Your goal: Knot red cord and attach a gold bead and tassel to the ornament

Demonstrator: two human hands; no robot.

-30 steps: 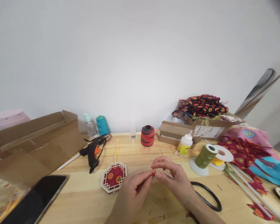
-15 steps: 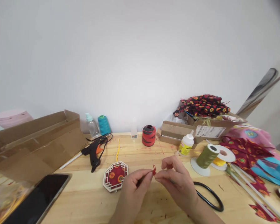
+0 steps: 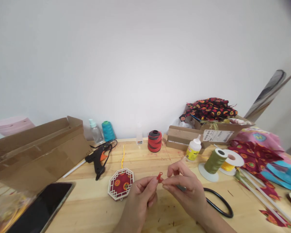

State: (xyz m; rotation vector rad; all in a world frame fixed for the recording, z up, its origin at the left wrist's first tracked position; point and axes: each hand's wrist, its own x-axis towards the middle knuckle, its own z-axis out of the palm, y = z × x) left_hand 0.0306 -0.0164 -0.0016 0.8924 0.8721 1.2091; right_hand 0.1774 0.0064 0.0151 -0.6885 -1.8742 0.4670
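Starting with the boxes: the big cardboard box out at 9 o'clock lies on its side with the flaps open, and I can't make out anything inside it. The smaller cardboard box at 2 o'clock is heaped with dark patterned fabric spilling over its top. The glue bottle stands just in front of that box, with the green thread spool right beside it at 3 o'clock. The red cord loop is tiny, bright red, bent into a little knot-like loop, held up just above the table dead centre. The left hand pinches it from 7 o'clock with thumb and forefinger, and the right hand pinches the other side from 4 o'clock, other fingers curled. The hexagonal ornament lies flat just left of the hands, at 9 o'clock.
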